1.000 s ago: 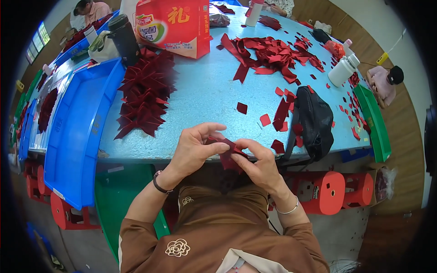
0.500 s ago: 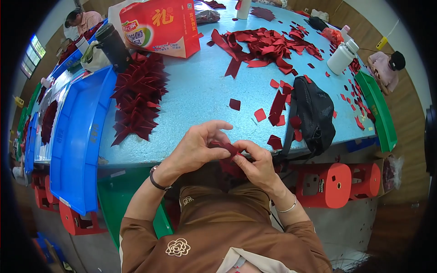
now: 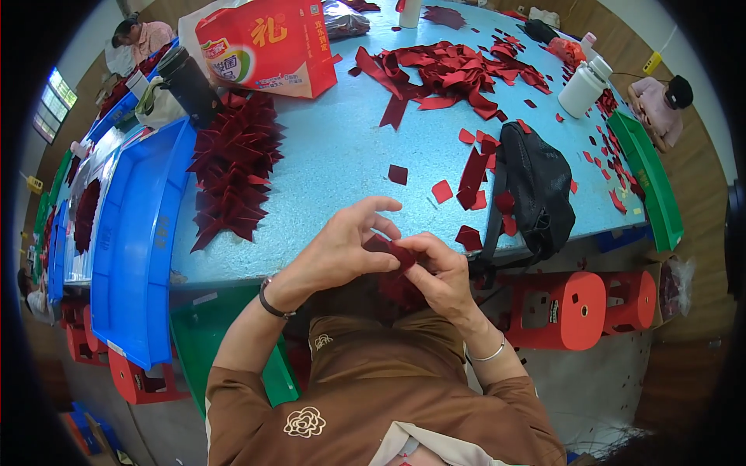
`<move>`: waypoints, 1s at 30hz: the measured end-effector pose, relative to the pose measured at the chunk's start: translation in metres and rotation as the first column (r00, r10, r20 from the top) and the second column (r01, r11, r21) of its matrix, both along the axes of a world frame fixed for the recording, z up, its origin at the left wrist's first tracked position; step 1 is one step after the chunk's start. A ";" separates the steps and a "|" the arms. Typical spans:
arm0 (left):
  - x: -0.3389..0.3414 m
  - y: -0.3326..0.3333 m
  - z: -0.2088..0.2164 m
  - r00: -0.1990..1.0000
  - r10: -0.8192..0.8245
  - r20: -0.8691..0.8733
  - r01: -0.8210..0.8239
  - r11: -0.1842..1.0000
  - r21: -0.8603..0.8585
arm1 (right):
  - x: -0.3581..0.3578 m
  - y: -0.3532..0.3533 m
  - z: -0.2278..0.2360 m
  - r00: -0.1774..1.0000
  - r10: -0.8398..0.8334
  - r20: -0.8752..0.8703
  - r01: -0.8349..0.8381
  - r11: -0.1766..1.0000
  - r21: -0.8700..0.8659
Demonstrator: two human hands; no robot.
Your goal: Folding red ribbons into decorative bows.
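Observation:
A dark red ribbon piece point(image 3: 401, 255) is held between my two hands just off the table's near edge. My left hand point(image 3: 351, 242) pinches it between thumb and bent fingers, with the index finger raised. Thumb and forefinger of my right hand point(image 3: 439, 272) grip its right side. Part of the ribbon hangs below my hands in shadow and is hard to make out. On the table to the left lies a long pile of folded dark red ribbon pieces point(image 3: 235, 167). Loose red squares, such as one bright square point(image 3: 441, 191), lie beyond my right hand.
The blue table point(image 3: 326, 155) carries a heap of red ribbon strips point(image 3: 447, 74), a black bag point(image 3: 536, 186), a white bottle point(image 3: 584, 89), a red gift bag point(image 3: 272, 46) and a dark flask point(image 3: 186, 84). A blue tray point(image 3: 136, 241) stands left, red stools point(image 3: 571, 311) right. Other people sit farther off.
My left fingers have spread a little wider around the ribbon, and both hands have shifted slightly. The ribbon stays between them. The whole view has tilted a little.

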State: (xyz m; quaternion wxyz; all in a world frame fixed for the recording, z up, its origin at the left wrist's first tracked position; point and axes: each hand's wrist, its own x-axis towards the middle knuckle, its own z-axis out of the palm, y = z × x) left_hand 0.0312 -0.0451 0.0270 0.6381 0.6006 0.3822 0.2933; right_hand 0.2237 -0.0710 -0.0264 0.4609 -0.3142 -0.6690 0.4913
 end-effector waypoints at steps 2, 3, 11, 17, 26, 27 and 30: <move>0.009 -0.008 -0.009 0.990 0.137 0.040 -0.140 0.986 0.088 | 0.001 -0.001 -0.003 0.987 -0.075 -0.145 0.054 0.989 -0.139; 0.013 -0.013 -0.010 0.990 0.136 0.038 -0.139 0.986 0.089 | 0.001 -0.002 -0.003 0.986 -0.076 -0.147 0.055 0.989 -0.138; 0.024 -0.035 -0.018 0.885 0.437 0.164 -0.420 0.899 -0.126 | 0.004 -0.005 -0.012 0.905 -0.141 -0.402 -0.026 0.924 -0.382; 0.024 -0.040 -0.019 0.862 0.474 0.182 -0.456 0.880 -0.133 | -0.004 -0.011 -0.008 0.897 -0.076 -0.436 -0.046 0.964 -0.261; 0.026 -0.043 -0.020 0.898 0.385 0.212 -0.370 0.923 -0.109 | 0.000 -0.010 -0.017 0.852 -0.130 -0.507 -0.085 0.922 -0.379; 0.026 -0.044 -0.022 0.898 0.386 0.212 -0.370 0.922 -0.110 | -0.001 -0.010 -0.017 0.852 -0.131 -0.507 -0.085 0.921 -0.380; 0.023 -0.043 -0.026 0.881 0.389 0.270 -0.363 0.921 -0.141 | -0.004 -0.008 -0.020 0.783 -0.161 -0.601 -0.152 0.887 -0.437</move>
